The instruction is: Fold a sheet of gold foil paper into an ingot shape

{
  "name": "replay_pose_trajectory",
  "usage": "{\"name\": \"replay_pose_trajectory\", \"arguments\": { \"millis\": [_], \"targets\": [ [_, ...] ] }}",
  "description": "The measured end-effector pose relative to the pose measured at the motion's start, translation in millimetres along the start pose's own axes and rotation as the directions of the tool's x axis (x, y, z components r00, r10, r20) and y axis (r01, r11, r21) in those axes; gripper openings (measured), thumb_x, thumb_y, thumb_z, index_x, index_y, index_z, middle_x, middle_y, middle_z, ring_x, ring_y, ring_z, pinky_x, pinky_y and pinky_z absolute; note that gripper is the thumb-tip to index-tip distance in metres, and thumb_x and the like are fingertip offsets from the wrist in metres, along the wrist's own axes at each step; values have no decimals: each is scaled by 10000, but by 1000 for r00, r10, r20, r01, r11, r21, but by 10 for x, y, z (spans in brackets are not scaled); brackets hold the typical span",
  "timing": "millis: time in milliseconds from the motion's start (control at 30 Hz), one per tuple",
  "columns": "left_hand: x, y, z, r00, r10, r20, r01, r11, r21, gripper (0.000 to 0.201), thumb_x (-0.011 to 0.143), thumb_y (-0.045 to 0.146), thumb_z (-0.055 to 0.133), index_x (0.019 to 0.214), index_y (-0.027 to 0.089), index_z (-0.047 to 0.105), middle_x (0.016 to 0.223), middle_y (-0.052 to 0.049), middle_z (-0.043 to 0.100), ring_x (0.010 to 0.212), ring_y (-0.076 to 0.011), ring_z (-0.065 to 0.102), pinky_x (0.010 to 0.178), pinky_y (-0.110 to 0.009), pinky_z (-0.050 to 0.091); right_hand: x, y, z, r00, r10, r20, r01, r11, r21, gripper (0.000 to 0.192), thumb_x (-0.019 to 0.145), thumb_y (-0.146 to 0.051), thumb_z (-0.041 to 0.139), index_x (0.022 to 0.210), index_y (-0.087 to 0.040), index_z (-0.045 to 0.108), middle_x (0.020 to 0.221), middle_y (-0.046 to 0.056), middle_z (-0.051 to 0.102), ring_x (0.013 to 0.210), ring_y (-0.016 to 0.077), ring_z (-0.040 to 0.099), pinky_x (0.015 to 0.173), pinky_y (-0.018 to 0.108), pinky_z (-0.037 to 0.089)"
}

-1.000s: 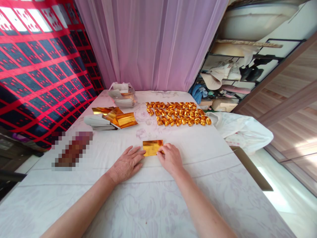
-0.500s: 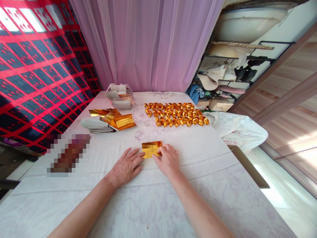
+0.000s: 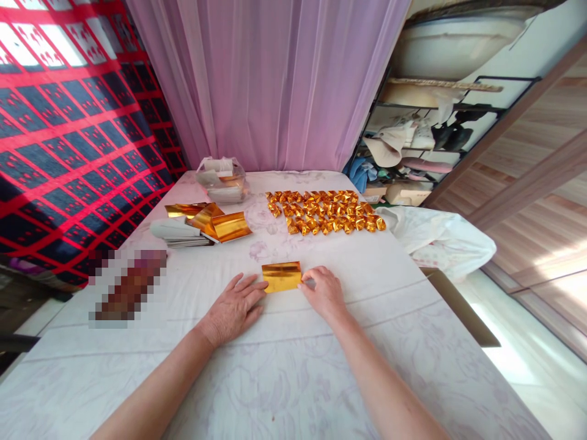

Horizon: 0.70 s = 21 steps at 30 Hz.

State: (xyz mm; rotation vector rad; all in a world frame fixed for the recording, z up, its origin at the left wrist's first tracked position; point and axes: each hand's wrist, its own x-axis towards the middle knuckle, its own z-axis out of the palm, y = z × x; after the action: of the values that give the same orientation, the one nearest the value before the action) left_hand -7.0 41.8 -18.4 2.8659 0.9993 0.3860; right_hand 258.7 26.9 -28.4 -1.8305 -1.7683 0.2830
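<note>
A sheet of gold foil paper lies on the table in front of me, with a crease along its upper part. My left hand rests flat on the cloth with its fingers spread, a fingertip touching the paper's lower left corner. At the lower right corner, my right hand has its thumb and forefinger pinched together on the paper's edge. Several folded gold foil ingots stand in rows beyond the right hand. More loose gold foil sheets lie at the back left, beside a stack of pale paper.
A clear plastic bag with paper in it stands at the table's far left. The table wears a pale floral cloth. A blurred-out patch covers something on the left. To the right are a white bag and a shelf rack.
My right hand has slid right, off the face of the gold foil paper to its right edge, uncovering that side. My left hand has stayed in place.
</note>
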Motion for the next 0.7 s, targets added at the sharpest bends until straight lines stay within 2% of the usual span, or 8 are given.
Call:
{"name": "replay_pose_trajectory", "arguments": {
  "millis": [167, 333, 433, 533, 700],
  "targets": [
    [4, 4, 10, 1000, 3, -16, -3, 1000, 4, 229, 955, 291, 467, 1122, 219, 607, 1344, -53, 629, 1350, -251, 466, 1180, -505, 261, 11, 175, 6, 995, -96, -16, 97, 991, 87, 187, 749, -66, 589, 804, -225, 669, 881, 12, 683, 870, 173, 637, 812, 288, 477],
    [18, 3, -1, 1000, 3, -18, -3, 1000, 21, 238, 935, 270, 490, 1138, 223, 606, 1325, -50, 641, 1328, -243, 488, 1173, -493, 268, -27, 190, -3, 986, -151, -75, 159, 982, 106, 285, 771, -32, 484, 870, -210, 683, 903, 36, 695, 874, 170, 649, 814, 288, 502],
    [66, 46, -23, 1000, -2, -7, 2, 999, 32, 304, 926, 252, 498, 1210, 225, 600, 1307, -60, 648, 1294, -244, 515, 1167, -503, 272, -62, 131, -18, 974, -211, -85, 218, 973, 82, 259, 785, -70, 528, 913, -211, 703, 955, 45, 695, 925, 179, 639, 866, 302, 490],
    [149, 134, -32, 998, -54, -12, 55, 998, 30, 348, 938, 255, 501, 1272, 234, 596, 1259, -65, 666, 1234, -246, 558, 1158, -537, 266, -96, 65, -37, 958, -279, -63, 282, 959, 39, 243, 777, -125, 613, 966, -229, 724, 1028, 48, 685, 1007, 196, 614, 928, 327, 462],
    [263, 262, 9, 983, -172, -62, 173, 985, 8, 278, 950, 307, 529, 1174, 251, 684, 1125, -61, 702, 1108, -244, 621, 1138, -578, 269, -113, 22, -44, 952, -305, -10, 305, 951, -43, 255, 780, -188, 665, 1015, -248, 742, 1101, 64, 663, 1054, 224, 588, 952, 364, 456]
  ]
}}
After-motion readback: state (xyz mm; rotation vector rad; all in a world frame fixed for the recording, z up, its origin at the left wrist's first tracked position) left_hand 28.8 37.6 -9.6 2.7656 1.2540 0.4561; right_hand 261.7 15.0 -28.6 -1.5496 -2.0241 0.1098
